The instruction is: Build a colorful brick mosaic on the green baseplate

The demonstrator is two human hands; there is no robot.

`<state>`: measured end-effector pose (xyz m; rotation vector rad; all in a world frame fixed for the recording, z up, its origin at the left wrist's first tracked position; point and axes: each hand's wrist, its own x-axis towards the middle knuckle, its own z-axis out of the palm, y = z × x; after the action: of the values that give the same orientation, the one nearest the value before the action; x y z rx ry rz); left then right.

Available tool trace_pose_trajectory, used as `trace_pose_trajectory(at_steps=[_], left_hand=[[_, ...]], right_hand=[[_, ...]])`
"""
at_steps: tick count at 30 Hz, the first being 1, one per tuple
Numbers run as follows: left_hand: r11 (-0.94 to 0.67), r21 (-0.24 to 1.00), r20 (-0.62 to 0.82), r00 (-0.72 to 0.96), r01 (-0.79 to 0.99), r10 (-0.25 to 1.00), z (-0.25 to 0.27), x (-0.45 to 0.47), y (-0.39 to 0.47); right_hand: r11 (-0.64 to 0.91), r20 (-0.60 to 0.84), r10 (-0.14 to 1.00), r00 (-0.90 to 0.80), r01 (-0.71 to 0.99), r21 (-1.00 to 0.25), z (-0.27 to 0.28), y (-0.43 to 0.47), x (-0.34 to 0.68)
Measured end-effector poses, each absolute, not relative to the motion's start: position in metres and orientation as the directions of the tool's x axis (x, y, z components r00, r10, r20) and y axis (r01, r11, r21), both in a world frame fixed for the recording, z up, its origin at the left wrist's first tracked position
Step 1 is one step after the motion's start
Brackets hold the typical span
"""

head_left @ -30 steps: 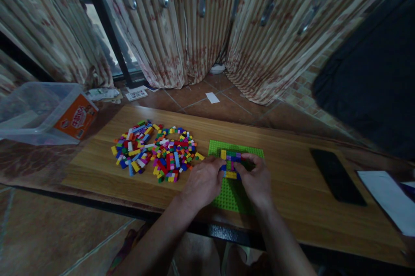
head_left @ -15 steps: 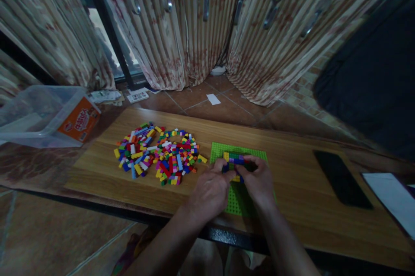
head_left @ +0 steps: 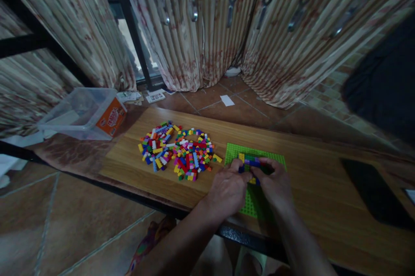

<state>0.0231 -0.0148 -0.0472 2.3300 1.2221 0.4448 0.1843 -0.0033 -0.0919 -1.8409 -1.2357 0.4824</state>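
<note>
A green studded baseplate [head_left: 249, 207] lies on the wooden table. On it sits a low build of coloured toy bricks [head_left: 252, 162], with yellow, green, blue and purple showing. My left hand [head_left: 229, 187] grips the left and near side of this build, thumb and fingers bent in. From the right, my right hand [head_left: 276, 181] has its fingers closed around the other side, near a red brick. The fingertips of both hands almost meet at the front, and they hide part of the build. I cannot make out whether a single loose brick is between them.
Left of the baseplate lies a wide heap of loose toy bricks [head_left: 191, 155]. A clear plastic bin [head_left: 87, 114] with an orange label stands at the table's left end. On the right is a dark flat panel [head_left: 372, 189]. Striped curtains [head_left: 214, 42] hang behind.
The view has swung to the left, so everything sits further right in the picture. Both hands stay on the brick build in nearly the same pose.
</note>
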Motion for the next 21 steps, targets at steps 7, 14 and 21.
trace_pose_trajectory(at_steps=[7, 14, 21], left_hand=[[-0.405, 0.608, 0.11, 0.432, 0.683, 0.895, -0.041, 0.005, 0.002], [-0.228, 0.543, 0.147, 0.176, 0.808, 0.973, -0.041, -0.034, 0.029], [-0.292, 0.41, 0.098, 0.276, 0.864, 0.956, -0.047, -0.017, 0.026]], right_hand=[[-0.164, 0.066, 0.893, 0.446, 0.457, -0.875, -0.093, -0.007, 0.194], [-0.215, 0.059, 0.84, 0.54, 0.429, -0.877, -0.088, -0.004, 0.194], [-0.179, 0.066, 0.834, 0.548, 0.382, -0.907, -0.086, -0.001, 0.192]])
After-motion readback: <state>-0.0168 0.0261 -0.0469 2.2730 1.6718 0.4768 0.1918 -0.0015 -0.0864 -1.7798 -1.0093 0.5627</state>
